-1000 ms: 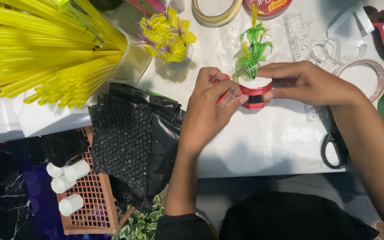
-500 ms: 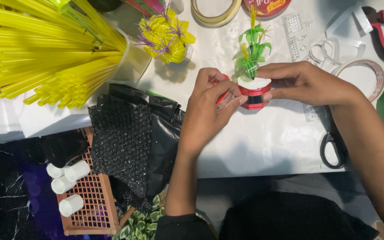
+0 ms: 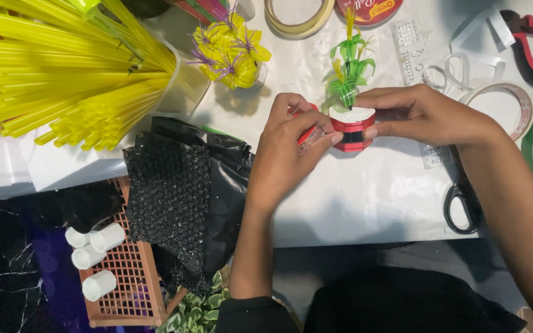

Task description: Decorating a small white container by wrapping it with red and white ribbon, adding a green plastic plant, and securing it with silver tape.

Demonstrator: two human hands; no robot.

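Both hands meet on a small red pot (image 3: 353,132) with a black band and a white top, standing on the white-covered bench (image 3: 365,197) just in front of the person. The right hand (image 3: 424,114) is closed around the pot's right side, thumb at the lower edge and fingers across the rim. The left hand (image 3: 288,145) is curled shut on a small red-and-clear piece (image 3: 308,133), too hidden to name, while its fingertips press the pot's left side.

A green plastic sprig (image 3: 348,74) with yellow tips stands upright out of the white top. It looks lightly seated, so a squeeze from either side that tips the pot could, in my judgement, lean it over or loosen it. The black band could also go on crooked or wrinkle if the fingers slide unevenly.

The bench is crowded. Scissors (image 3: 462,200) lie under the right forearm, tape rolls (image 3: 513,98) sit just beyond the right hand, and a yellow craft flower (image 3: 229,46) stands near the left hand. A quick elbow sweep could knock any of these. Black bubble wrap (image 3: 171,197) hangs over the bench edge above an orange basket (image 3: 128,277) of white tubes (image 3: 97,253) and could slip off.
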